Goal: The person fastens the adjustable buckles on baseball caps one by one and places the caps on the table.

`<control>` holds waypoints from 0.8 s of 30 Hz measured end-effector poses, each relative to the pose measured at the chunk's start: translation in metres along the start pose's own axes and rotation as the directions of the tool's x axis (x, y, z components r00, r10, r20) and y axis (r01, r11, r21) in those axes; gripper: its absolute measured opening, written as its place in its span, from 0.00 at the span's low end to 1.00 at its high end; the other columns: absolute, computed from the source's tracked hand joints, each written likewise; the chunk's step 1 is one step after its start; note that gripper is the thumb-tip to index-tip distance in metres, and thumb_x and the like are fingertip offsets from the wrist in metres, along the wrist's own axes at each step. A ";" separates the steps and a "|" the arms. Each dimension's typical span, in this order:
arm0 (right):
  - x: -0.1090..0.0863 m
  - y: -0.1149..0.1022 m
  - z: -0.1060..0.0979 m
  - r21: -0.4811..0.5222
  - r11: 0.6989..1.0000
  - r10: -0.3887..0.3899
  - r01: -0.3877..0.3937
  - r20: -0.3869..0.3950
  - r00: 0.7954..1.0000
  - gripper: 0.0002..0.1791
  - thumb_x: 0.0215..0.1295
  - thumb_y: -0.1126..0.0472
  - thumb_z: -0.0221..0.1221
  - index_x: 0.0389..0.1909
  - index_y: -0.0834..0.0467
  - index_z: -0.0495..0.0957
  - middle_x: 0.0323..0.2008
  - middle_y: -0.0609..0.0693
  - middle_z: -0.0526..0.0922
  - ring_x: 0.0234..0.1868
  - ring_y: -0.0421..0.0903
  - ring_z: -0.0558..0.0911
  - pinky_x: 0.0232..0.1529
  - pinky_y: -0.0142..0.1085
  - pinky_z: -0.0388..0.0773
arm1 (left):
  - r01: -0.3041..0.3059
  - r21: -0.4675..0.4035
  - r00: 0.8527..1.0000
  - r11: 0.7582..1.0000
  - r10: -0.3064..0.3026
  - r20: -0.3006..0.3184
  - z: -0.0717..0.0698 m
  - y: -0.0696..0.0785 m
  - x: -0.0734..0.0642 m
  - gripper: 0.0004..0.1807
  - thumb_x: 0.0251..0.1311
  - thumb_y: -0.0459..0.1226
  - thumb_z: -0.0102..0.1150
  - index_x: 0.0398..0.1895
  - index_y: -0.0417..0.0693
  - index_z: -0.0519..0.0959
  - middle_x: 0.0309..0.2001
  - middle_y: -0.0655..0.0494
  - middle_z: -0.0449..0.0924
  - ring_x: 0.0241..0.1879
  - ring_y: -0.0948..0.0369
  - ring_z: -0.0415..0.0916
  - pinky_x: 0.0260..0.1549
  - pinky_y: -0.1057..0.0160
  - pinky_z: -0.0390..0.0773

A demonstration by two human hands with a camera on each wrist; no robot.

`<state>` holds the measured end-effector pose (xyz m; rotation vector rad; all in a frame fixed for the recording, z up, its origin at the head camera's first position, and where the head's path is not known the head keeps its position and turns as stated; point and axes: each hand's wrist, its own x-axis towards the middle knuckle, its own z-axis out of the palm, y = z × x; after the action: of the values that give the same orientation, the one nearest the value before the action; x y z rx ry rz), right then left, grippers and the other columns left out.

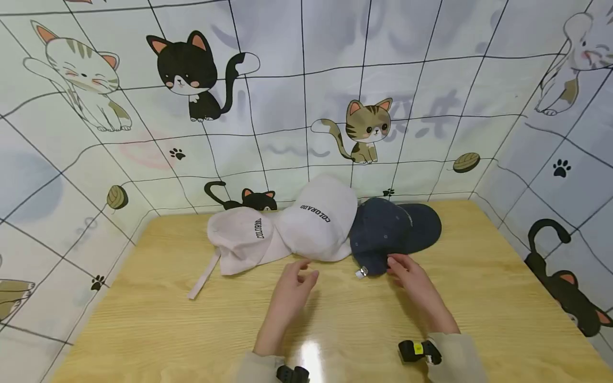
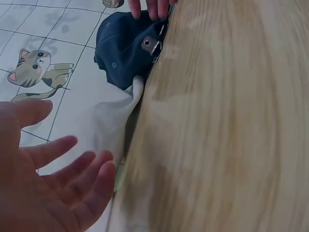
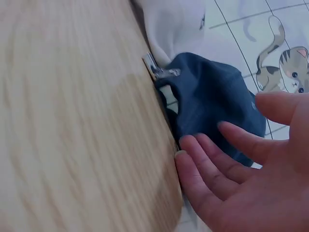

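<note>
Three baseball caps lie in a row at the back of the table. The pale pinkish cap (image 1: 239,239) is on the left with its strap trailing toward the front. A white cap (image 1: 318,223) with COLORADO lettering sits in the middle, overlapping the pale cap's brim. At the right lies a navy cap (image 1: 383,229), brim pointing right, its metal strap buckle (image 1: 362,272) toward the front. My left hand (image 1: 293,284) hovers before the white cap, fingers spread and holding nothing. Beside the navy cap's front edge is my right hand (image 1: 414,279), fingers extended; whether they touch it I cannot tell.
The wooden table (image 1: 354,324) runs up to a cat-printed cloth backdrop (image 1: 287,106), which also rises along both sides. Each wrist wears a black strap device, the right one (image 1: 419,351) with a yellow label.
</note>
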<state>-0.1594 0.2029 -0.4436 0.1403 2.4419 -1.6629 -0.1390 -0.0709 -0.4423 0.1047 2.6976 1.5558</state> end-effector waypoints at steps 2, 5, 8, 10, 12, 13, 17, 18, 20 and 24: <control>-0.002 0.003 0.000 -0.035 0.999 0.021 -0.022 -0.008 1.000 0.30 0.66 0.45 0.44 0.59 0.64 0.61 0.54 0.62 0.68 0.52 0.55 0.71 0.48 0.46 0.70 | 0.009 -0.080 0.997 0.997 -0.003 0.071 0.013 -0.001 0.002 0.24 0.60 0.52 0.49 0.54 0.48 0.71 0.45 0.55 0.73 0.37 0.60 0.74 0.30 0.63 0.74; -0.003 0.004 0.000 -0.092 0.995 0.033 -0.034 -0.014 0.999 0.29 0.65 0.45 0.48 0.56 0.65 0.65 0.48 0.60 0.73 0.45 0.53 0.74 0.41 0.42 0.73 | 0.048 -0.198 0.982 0.979 -0.011 0.186 0.028 0.000 0.004 0.22 0.61 0.50 0.48 0.52 0.48 0.73 0.40 0.56 0.76 0.35 0.59 0.76 0.29 0.63 0.74; 0.000 0.002 0.002 -0.191 0.982 -0.009 0.004 -0.024 1.000 0.28 0.62 0.45 0.51 0.53 0.63 0.69 0.40 0.55 0.75 0.36 0.48 0.75 0.33 0.37 0.72 | 0.064 -0.319 0.969 0.946 0.018 0.246 0.040 0.001 0.008 0.21 0.61 0.49 0.49 0.51 0.44 0.73 0.39 0.51 0.78 0.36 0.55 0.76 0.31 0.59 0.75; 0.002 0.001 0.006 -0.271 0.962 -0.051 0.042 -0.024 0.998 0.27 0.61 0.45 0.53 0.52 0.61 0.70 0.35 0.53 0.75 0.31 0.46 0.73 0.28 0.36 0.69 | 0.076 -0.392 0.964 0.917 0.032 0.264 0.045 0.003 0.011 0.21 0.61 0.46 0.50 0.51 0.42 0.72 0.41 0.47 0.78 0.37 0.52 0.76 0.32 0.57 0.76; 0.004 0.000 0.013 -0.329 0.942 -0.083 0.070 -0.024 0.996 0.24 0.60 0.47 0.55 0.51 0.58 0.72 0.31 0.50 0.73 0.27 0.44 0.70 0.26 0.35 0.66 | 0.088 -0.429 0.960 0.899 0.038 0.277 0.046 0.009 0.011 0.21 0.62 0.43 0.50 0.54 0.40 0.70 0.43 0.43 0.76 0.39 0.49 0.76 0.34 0.55 0.76; 0.005 -0.001 0.017 -0.340 0.937 -0.091 0.079 -0.019 0.996 0.23 0.59 0.48 0.56 0.51 0.57 0.72 0.29 0.49 0.72 0.26 0.44 0.69 0.25 0.35 0.66 | 0.089 -0.442 0.958 0.893 0.045 0.284 0.048 0.009 0.012 0.22 0.62 0.43 0.50 0.55 0.40 0.69 0.45 0.42 0.75 0.39 0.49 0.76 0.34 0.55 0.76; 0.009 -0.001 0.033 -0.369 0.922 -0.125 0.115 -0.004 0.992 0.20 0.58 0.52 0.58 0.51 0.53 0.74 0.27 0.47 0.71 0.26 0.43 0.69 0.26 0.35 0.65 | 0.102 -0.464 0.952 0.880 0.050 0.303 0.052 0.009 0.013 0.27 0.62 0.44 0.49 0.61 0.42 0.63 0.54 0.41 0.69 0.41 0.50 0.75 0.32 0.56 0.76; 0.009 -0.002 0.036 -0.376 0.918 -0.135 0.127 0.005 0.991 0.20 0.57 0.52 0.58 0.51 0.52 0.74 0.28 0.46 0.71 0.27 0.42 0.69 0.27 0.35 0.65 | 0.104 -0.473 0.949 0.875 0.054 0.309 0.055 0.006 0.014 0.28 0.62 0.46 0.49 0.63 0.44 0.61 0.56 0.42 0.67 0.41 0.52 0.75 0.31 0.57 0.76; 0.009 -0.002 0.040 -0.396 0.906 -0.153 0.149 0.024 0.988 0.20 0.56 0.52 0.60 0.50 0.51 0.75 0.28 0.46 0.70 0.27 0.41 0.68 0.28 0.35 0.65 | 0.115 -0.492 0.947 0.863 0.055 0.318 0.061 0.002 0.015 0.29 0.62 0.46 0.49 0.64 0.47 0.60 0.58 0.43 0.65 0.41 0.53 0.75 0.28 0.58 0.77; 0.008 -0.005 0.044 -0.424 0.882 -0.193 0.204 0.069 0.979 0.22 0.54 0.48 0.60 0.50 0.50 0.75 0.28 0.45 0.68 0.28 0.40 0.67 0.30 0.35 0.65 | 0.111 -0.497 0.943 0.860 0.066 0.325 0.065 0.002 0.016 0.29 0.61 0.46 0.50 0.65 0.53 0.59 0.60 0.48 0.64 0.40 0.54 0.75 0.24 0.58 0.77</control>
<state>-0.1633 0.1605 -0.4566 -0.1993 2.8111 -1.1321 -0.1514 -0.0127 -0.4731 0.2893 1.9544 1.9774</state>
